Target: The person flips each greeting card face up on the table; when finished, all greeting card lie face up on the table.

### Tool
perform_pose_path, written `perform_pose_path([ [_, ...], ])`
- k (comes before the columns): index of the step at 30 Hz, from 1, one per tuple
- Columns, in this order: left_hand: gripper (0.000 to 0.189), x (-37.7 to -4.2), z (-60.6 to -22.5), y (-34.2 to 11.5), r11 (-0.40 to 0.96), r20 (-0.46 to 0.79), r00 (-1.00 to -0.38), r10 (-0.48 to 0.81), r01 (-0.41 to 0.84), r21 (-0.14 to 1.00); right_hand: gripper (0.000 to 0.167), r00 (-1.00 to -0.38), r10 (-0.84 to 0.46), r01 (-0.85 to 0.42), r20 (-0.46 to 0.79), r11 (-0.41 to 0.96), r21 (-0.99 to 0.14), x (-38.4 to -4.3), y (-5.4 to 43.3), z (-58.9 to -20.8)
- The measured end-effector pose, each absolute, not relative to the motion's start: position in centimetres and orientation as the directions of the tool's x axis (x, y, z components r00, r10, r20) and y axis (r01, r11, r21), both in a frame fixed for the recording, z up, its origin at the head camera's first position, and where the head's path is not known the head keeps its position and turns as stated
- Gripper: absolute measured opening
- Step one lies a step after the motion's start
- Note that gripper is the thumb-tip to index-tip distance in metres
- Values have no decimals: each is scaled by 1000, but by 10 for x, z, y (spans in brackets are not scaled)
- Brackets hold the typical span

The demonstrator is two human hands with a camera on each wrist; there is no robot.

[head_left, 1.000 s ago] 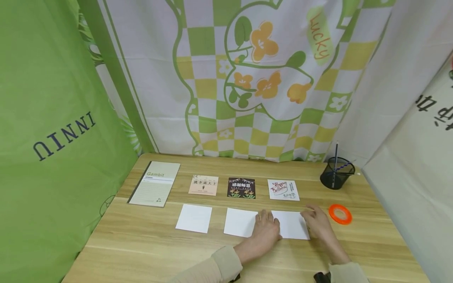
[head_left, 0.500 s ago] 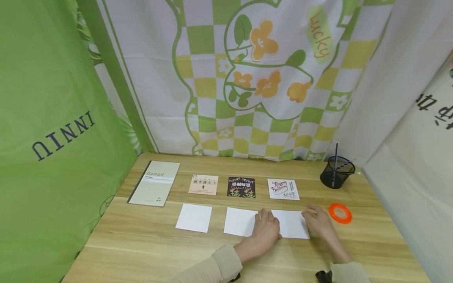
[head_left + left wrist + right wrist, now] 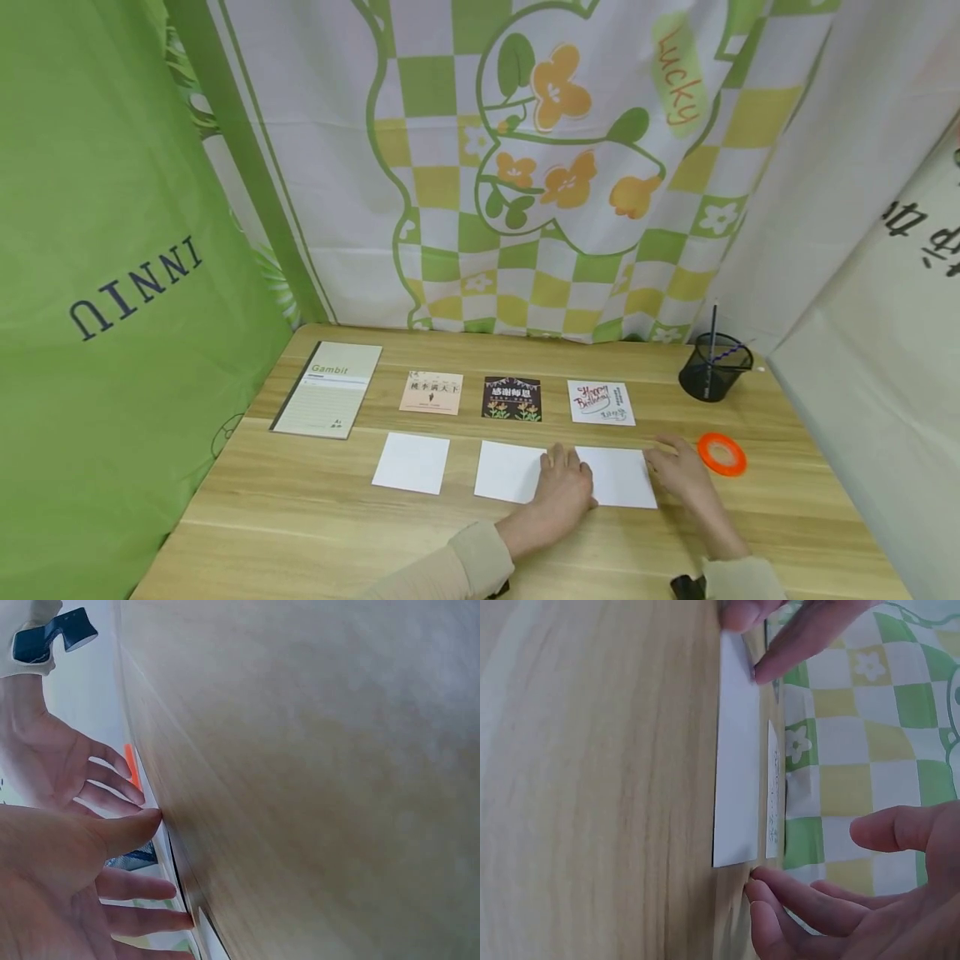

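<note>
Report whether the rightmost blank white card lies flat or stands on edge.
Flat: in the head view the card shows its broad white face; the right wrist view shows it lying along the tabletop.

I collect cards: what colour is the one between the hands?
The card is plain white, best seen in the head view.

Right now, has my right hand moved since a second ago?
Yes, slightly: in the head view, your right hand has shifted right, nearer the orange roll.
</note>
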State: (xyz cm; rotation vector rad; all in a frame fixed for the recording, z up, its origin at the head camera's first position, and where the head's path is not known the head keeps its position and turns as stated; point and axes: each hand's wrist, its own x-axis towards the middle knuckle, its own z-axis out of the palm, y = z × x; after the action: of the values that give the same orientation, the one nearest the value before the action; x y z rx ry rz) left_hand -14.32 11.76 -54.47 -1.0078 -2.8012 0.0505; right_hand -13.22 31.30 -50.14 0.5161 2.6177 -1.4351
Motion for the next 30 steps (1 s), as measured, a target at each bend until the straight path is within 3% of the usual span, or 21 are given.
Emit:
perform_pose_path([
  [4,57,-143,-544,117,772,127,-762,635,626,-109,56,-949,223,314,-224,591,-743,-129,311,-502],
  [11,58,-143,-543,116,775,94,-769,632,626,-91,55,-950,214,313,-229,632,-709,-128,308,-502],
  [30,65,-144,-540,116,769,69,-766,639,637,-56,48,-951,212,306,-225,558,-771,-128,312,-499],
])
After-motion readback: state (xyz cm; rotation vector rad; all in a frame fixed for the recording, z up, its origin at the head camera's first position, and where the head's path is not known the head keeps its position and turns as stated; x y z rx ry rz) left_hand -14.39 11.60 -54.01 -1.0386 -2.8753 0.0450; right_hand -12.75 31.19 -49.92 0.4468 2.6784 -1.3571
